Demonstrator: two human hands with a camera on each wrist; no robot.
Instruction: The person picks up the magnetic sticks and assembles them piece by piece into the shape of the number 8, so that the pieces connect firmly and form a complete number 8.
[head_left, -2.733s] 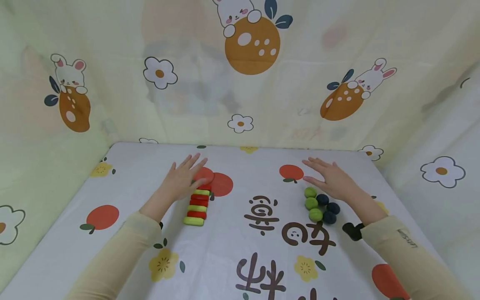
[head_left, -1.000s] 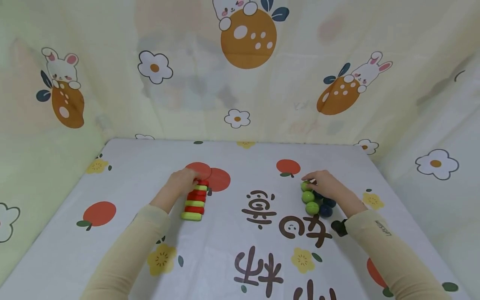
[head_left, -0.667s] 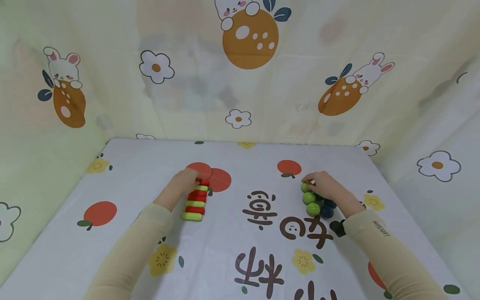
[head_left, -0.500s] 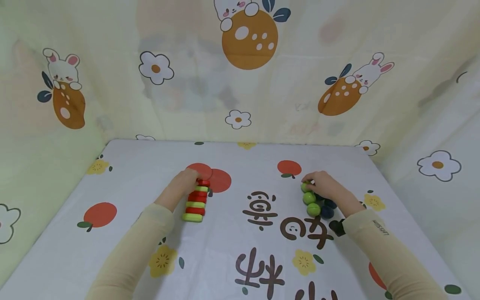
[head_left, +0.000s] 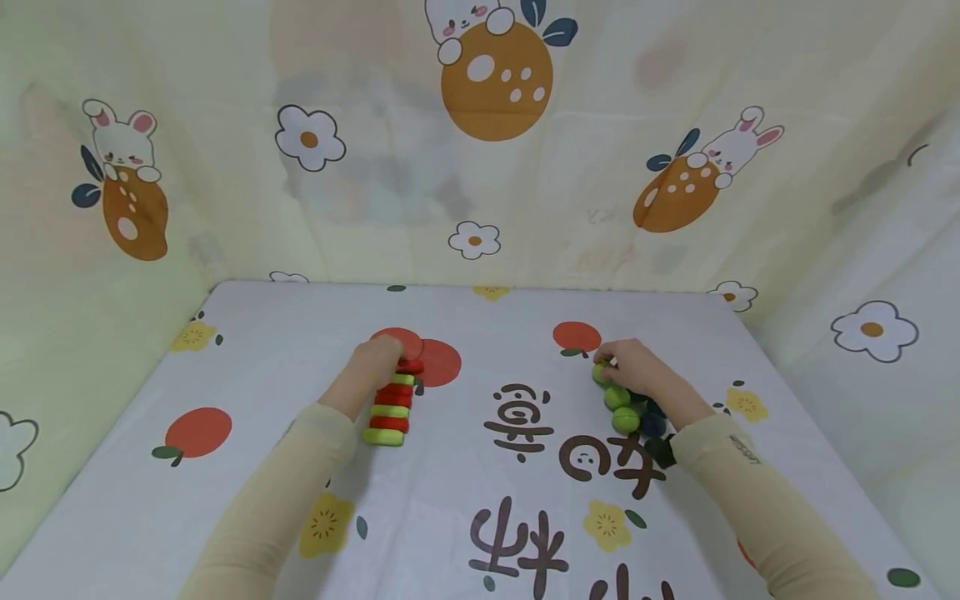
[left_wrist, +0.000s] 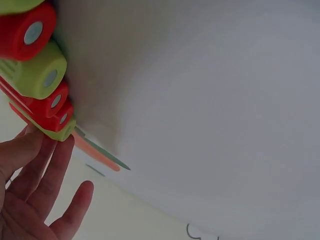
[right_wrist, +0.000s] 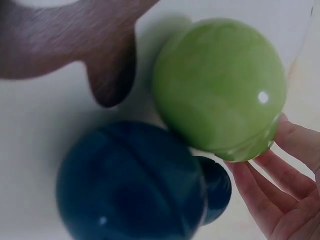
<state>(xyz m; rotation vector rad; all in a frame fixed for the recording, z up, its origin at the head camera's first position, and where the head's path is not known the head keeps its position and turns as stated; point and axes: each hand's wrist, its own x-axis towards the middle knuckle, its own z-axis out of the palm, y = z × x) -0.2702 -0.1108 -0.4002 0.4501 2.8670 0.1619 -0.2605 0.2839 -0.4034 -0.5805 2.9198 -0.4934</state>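
Observation:
In the head view a row of red and light-green bars lies on the left side of the table. My left hand point(head_left: 372, 361) pinches the farthest red bar point(head_left: 411, 366), at the row's far end; the nearer green bar point(head_left: 383, 437) is untouched. Round grey discs show on the bar ends in the left wrist view, as on a red bar point(left_wrist: 33, 34). Over on the right, my right hand point(head_left: 637, 367) pinches the farthest green ball point(head_left: 600, 372). Two more green balls, including the nearest one point(head_left: 626, 419), sit in line behind it. Dark blue balls point(right_wrist: 132, 185) lie beside them, partly hidden by the hand.
A white printed cloth point(head_left: 442, 467) covers the table, and the red fruits, yellow flowers and brown characters on it are flat prints. A dark heart shape point(head_left: 662, 452) lies by the right sleeve. Patterned curtains point(head_left: 375, 200) enclose the back and sides.
Both hands came down from open above the rows and took hold of the far pieces. Lately the green ball has shifted left with my right hand, and the red bar slightly right.

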